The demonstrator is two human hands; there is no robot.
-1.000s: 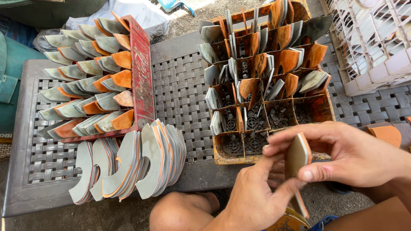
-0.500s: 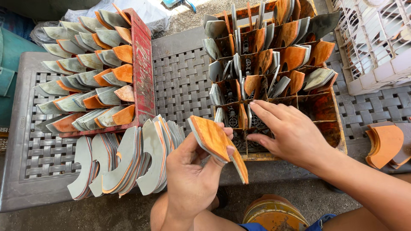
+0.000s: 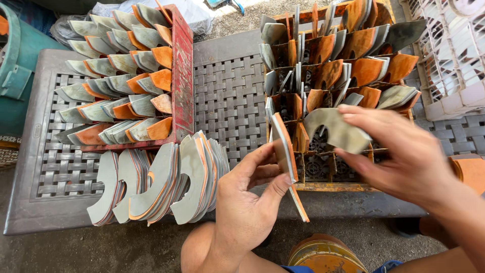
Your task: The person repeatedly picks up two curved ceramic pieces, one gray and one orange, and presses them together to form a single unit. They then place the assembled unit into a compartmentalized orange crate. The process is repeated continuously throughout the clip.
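Now, fast pass over the head view.
Left hand: left hand (image 3: 247,202), low centre, thumb and fingers closed on a small stack of cut pieces (image 3: 287,156), held edge-on and tilted, grey faces with orange backs.
Right hand: right hand (image 3: 404,156), coming in from the right, fingers pinched on one single grey piece (image 3: 336,129); piece is flat, curved, with a rounded notch on its lower edge.
Single piece position: above the front cells of the divided crate (image 3: 348,186), just right of the left-hand stack; cannot tell whether it touches the dividers.
Divided crate: rusty orange grid box, centre right on the table; back and middle cells hold upright grey and orange pieces, front cells mostly open down to the mesh.
Red crate: red crate (image 3: 183,76), upper left, tipped on its side, packed with rows of the same grey and orange pieces.
Loose pile: fanned row of notched pieces (image 3: 161,182) leaning on edge on the table, just below the red crate, left of the left hand.
Table: grey plastic table with woven-pattern top (image 3: 227,91), bare strip between the two crates.
Other: white plastic lattice crate (image 3: 454,55) at far right; green bin (image 3: 20,65) at far left; yellowish round can (image 3: 323,255) at bottom edge; person's knee beside the left wrist.
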